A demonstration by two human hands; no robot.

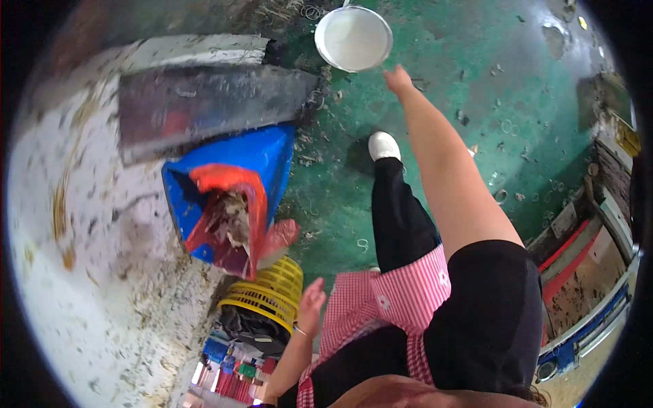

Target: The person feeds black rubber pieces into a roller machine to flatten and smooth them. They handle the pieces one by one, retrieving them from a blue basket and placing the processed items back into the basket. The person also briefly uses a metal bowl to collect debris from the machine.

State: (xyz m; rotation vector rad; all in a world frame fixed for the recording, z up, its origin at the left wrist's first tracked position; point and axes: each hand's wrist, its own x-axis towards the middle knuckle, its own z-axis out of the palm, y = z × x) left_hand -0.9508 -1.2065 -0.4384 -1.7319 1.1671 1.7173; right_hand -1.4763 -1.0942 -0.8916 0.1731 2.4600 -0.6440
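My right arm stretches far forward, and its hand (398, 80) is just beside a round white bucket (354, 41). A small gap shows between that hand and the bucket's rim. Its fingers look loosely apart with nothing in them. The bucket's inside is whitish; I cannot tell whether it holds anything. My left hand (312, 307) hangs low near my side, fingers apart, next to a yellow slatted plastic basket (269, 292) with dark material in it. Above the basket stands a blue bin (272, 160) with a red plastic bag (231, 178) lining it, holding pale and brown scraps.
A grey metal sheet (211, 102) leans by the dirty white wall (88, 197) at left. The green floor (469, 88) is wet and strewn with scraps and rubber-band-like loops. A frame with red and blue edges (592, 272) stands at right.
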